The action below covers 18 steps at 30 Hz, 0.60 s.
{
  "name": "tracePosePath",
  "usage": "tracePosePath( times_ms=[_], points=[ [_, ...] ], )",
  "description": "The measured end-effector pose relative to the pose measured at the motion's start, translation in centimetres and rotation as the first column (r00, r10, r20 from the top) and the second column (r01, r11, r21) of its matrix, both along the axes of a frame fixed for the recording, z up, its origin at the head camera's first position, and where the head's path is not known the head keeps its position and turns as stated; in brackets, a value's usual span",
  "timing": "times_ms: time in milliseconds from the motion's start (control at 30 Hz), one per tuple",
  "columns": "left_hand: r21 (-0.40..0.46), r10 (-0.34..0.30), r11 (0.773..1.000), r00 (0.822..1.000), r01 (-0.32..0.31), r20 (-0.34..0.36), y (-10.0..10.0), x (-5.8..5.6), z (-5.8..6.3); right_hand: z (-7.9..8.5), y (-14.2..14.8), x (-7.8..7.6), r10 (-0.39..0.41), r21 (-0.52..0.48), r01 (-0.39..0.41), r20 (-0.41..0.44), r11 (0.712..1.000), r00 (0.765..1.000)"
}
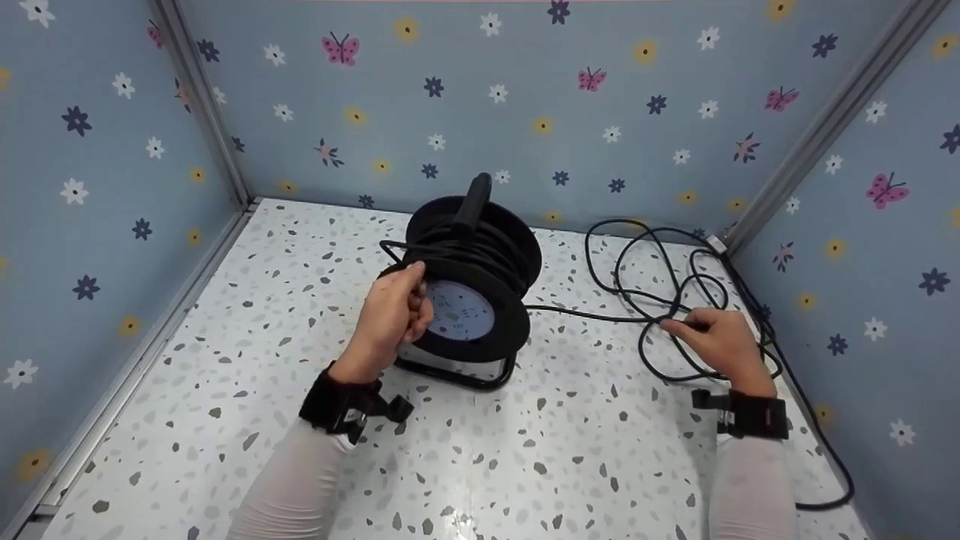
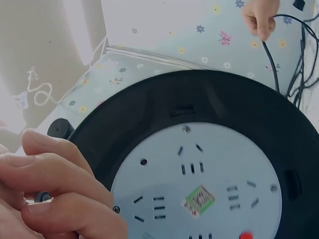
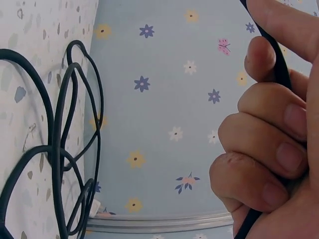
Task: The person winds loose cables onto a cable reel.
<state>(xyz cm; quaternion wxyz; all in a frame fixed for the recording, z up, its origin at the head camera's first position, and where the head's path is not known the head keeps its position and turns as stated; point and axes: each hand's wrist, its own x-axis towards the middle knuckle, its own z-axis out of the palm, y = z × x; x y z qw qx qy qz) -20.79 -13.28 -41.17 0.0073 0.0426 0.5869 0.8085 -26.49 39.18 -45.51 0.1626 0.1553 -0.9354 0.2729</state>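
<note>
A black cable reel (image 1: 510, 330) stands on its tube frame, its pale socket plate (image 2: 199, 174) facing the person. Black cable is wound around its drum. At the left of the reel's front disc, my left hand (image 1: 390, 307) curls its fingers around a small dark knob (image 2: 42, 196), mostly hidden by them. Off to the right, my right hand (image 1: 720, 341) grips the loose black cable (image 3: 281, 69), which passes through its curled fingers. From the reel, a length of cable (image 1: 585, 313) runs across to that hand.
Loose loops of cable (image 1: 619, 289) lie on the speckled white tabletop (image 1: 540, 465) at the back right. One strand runs along the right wall and bends near the front. Flowered blue panels (image 1: 465, 97) with metal corner posts enclose the back and sides.
</note>
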Motion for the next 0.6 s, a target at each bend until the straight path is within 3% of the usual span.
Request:
tracePosePath(
  times_ms=[267,600],
  points=[
    [0.043,-0.037,0.998,0.999,0.037,-0.018,1.7,0.1,0.5,-0.6,-1.2,-0.4,0.055,-0.012,-0.055,-0.002,0.998,0.998],
    [0.095,-0.104,0.990,0.993,0.109,-0.058,3.9,0.3,0.1,-1.1,-3.0,-0.8,0.114,0.032,-0.115,0.012,0.993,0.993]
  ],
)
